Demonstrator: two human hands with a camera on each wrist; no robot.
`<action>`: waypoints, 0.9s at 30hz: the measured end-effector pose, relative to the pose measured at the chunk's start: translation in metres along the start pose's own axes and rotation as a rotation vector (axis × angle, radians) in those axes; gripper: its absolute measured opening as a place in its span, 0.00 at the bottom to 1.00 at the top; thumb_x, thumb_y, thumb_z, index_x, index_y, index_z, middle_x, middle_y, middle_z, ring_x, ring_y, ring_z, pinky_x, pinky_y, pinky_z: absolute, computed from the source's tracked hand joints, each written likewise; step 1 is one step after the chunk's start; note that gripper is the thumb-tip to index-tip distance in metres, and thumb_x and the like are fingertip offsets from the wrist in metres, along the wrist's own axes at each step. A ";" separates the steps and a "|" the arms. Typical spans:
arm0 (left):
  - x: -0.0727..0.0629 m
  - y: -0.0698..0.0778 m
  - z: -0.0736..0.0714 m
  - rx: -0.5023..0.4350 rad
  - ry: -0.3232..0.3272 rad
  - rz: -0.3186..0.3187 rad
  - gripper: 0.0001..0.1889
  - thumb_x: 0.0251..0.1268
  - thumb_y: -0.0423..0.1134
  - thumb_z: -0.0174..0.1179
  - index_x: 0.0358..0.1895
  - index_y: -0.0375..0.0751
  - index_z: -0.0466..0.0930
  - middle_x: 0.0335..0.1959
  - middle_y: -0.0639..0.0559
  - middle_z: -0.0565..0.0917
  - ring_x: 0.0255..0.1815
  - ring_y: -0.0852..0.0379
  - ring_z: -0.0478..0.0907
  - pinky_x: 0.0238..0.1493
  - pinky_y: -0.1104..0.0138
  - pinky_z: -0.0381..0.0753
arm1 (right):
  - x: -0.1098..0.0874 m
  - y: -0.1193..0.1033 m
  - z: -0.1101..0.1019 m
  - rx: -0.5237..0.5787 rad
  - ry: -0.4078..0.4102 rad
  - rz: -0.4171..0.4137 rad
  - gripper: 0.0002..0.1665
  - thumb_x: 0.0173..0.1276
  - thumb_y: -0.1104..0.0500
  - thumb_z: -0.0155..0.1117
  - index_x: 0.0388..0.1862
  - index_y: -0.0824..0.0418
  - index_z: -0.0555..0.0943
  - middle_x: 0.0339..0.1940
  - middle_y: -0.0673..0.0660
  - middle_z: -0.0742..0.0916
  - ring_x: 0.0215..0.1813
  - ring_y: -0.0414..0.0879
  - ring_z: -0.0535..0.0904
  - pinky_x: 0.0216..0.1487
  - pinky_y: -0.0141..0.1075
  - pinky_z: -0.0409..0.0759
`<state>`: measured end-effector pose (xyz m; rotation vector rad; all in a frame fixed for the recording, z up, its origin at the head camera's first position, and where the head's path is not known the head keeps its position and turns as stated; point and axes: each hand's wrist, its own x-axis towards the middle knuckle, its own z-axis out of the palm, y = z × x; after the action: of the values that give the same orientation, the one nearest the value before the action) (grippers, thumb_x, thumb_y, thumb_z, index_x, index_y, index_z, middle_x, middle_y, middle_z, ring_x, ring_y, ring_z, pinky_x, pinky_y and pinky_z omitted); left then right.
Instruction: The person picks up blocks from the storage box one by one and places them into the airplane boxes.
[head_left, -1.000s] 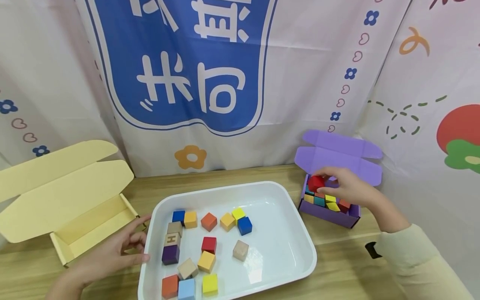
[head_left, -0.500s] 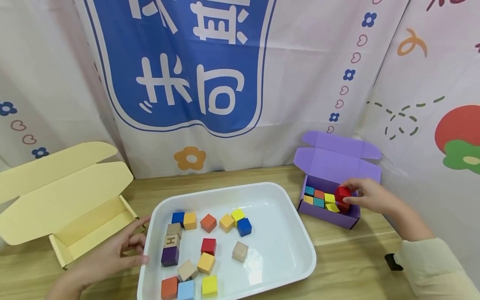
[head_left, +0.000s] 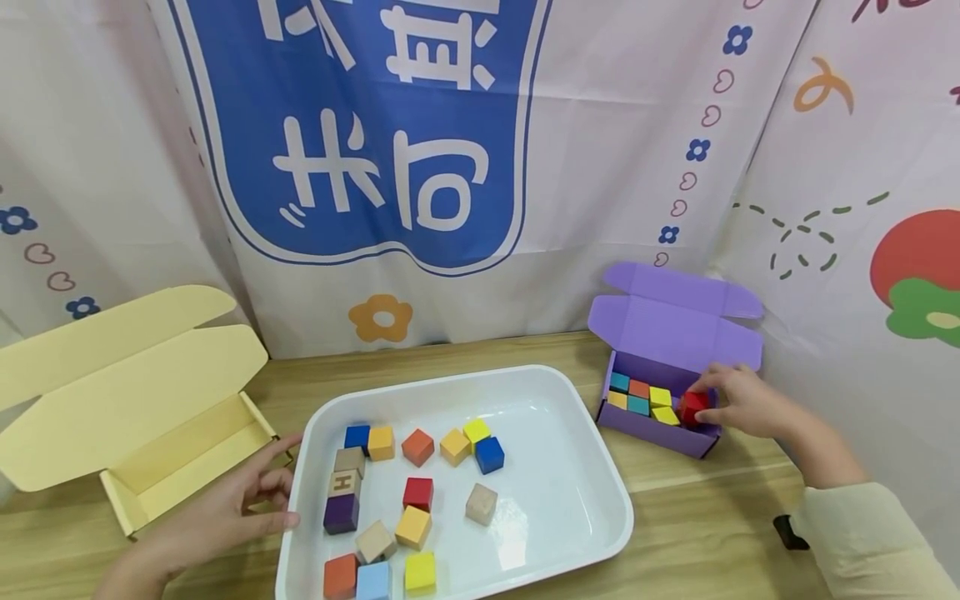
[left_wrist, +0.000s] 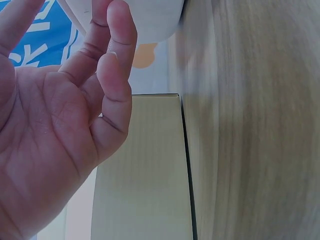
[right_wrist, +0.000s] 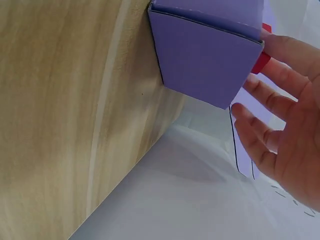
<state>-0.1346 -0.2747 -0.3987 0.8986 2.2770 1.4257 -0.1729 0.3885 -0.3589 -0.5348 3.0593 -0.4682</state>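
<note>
My right hand [head_left: 753, 404] pinches a red cube [head_left: 693, 408] between thumb and fingers, low at the right end of the purple box [head_left: 651, 432]. Beside that cube, teal, orange and yellow cubes [head_left: 660, 397] fill the rest of the box in two rows. In the right wrist view, a bit of the red cube [right_wrist: 262, 62] shows past the box wall [right_wrist: 205, 57]. On the other side, my left hand [head_left: 225, 504] rests its thumb and index fingertip against the left rim of the white tray [head_left: 306, 442]; its other fingers are loosely bent, with nothing in the palm [left_wrist: 50, 125].
Several loose cubes, among them a dark purple one [head_left: 341, 512] and a light blue one [head_left: 373, 579], lie mostly in the tray's left half. A yellow box [head_left: 191, 454] stands lid up at the left. A printed curtain [head_left: 585, 167] hangs behind the wooden table [head_left: 675, 517].
My right hand has carried the red cube from the left end of the purple box to its right end, then lowered it. My left hand stays at the tray rim.
</note>
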 end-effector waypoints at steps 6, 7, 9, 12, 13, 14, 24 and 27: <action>0.001 0.002 0.000 -0.002 -0.003 -0.003 0.44 0.68 0.27 0.59 0.78 0.30 0.37 0.42 0.46 0.85 0.44 0.58 0.83 0.45 0.71 0.80 | -0.005 -0.001 0.005 -0.003 -0.003 0.012 0.16 0.57 0.57 0.75 0.43 0.62 0.88 0.35 0.48 0.81 0.41 0.52 0.63 0.40 0.41 0.55; 0.001 0.001 0.000 -0.003 -0.003 -0.004 0.44 0.68 0.27 0.59 0.78 0.30 0.37 0.42 0.46 0.85 0.44 0.58 0.83 0.45 0.71 0.80 | -0.005 -0.001 0.005 0.001 -0.003 0.010 0.16 0.56 0.57 0.75 0.43 0.62 0.88 0.35 0.48 0.81 0.40 0.51 0.63 0.40 0.41 0.54; 0.001 0.001 0.000 -0.004 -0.002 -0.007 0.44 0.68 0.27 0.59 0.78 0.30 0.37 0.42 0.46 0.85 0.44 0.58 0.83 0.45 0.71 0.80 | -0.006 -0.002 0.005 0.002 -0.006 0.003 0.16 0.56 0.57 0.76 0.44 0.62 0.88 0.35 0.48 0.82 0.41 0.50 0.63 0.41 0.41 0.54; 0.000 0.000 0.000 -0.001 0.002 -0.010 0.44 0.68 0.27 0.59 0.78 0.30 0.38 0.42 0.46 0.85 0.44 0.58 0.83 0.45 0.71 0.80 | -0.006 -0.004 0.005 0.005 -0.021 0.017 0.17 0.56 0.57 0.76 0.45 0.61 0.88 0.38 0.49 0.84 0.42 0.52 0.64 0.41 0.41 0.56; 0.000 0.000 0.000 0.000 0.002 -0.010 0.44 0.68 0.27 0.59 0.78 0.30 0.38 0.42 0.46 0.85 0.44 0.58 0.83 0.45 0.71 0.80 | -0.006 -0.004 0.005 -0.003 -0.025 0.025 0.17 0.56 0.56 0.76 0.45 0.61 0.88 0.38 0.49 0.84 0.43 0.53 0.64 0.40 0.41 0.56; 0.000 0.000 0.000 0.003 0.003 -0.009 0.44 0.68 0.27 0.59 0.78 0.30 0.38 0.42 0.46 0.85 0.44 0.58 0.83 0.45 0.71 0.80 | -0.006 -0.004 0.005 -0.009 -0.031 0.038 0.18 0.57 0.56 0.76 0.45 0.61 0.88 0.38 0.50 0.83 0.43 0.54 0.64 0.39 0.41 0.58; 0.000 -0.002 -0.001 -0.003 0.004 -0.005 0.44 0.68 0.26 0.58 0.78 0.30 0.37 0.42 0.46 0.85 0.43 0.59 0.83 0.43 0.70 0.80 | 0.000 -0.007 0.013 -0.036 -0.051 0.167 0.20 0.58 0.56 0.75 0.50 0.58 0.86 0.55 0.66 0.84 0.51 0.66 0.65 0.36 0.51 0.68; 0.001 -0.002 -0.001 -0.006 0.004 -0.009 0.44 0.68 0.26 0.59 0.78 0.30 0.37 0.41 0.47 0.85 0.43 0.59 0.83 0.44 0.70 0.80 | 0.001 -0.005 0.015 -0.003 -0.040 0.181 0.19 0.58 0.56 0.76 0.49 0.57 0.85 0.52 0.64 0.85 0.51 0.65 0.63 0.36 0.52 0.66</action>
<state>-0.1362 -0.2756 -0.3999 0.8841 2.2757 1.4309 -0.1712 0.3797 -0.3717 -0.2597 3.0330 -0.4413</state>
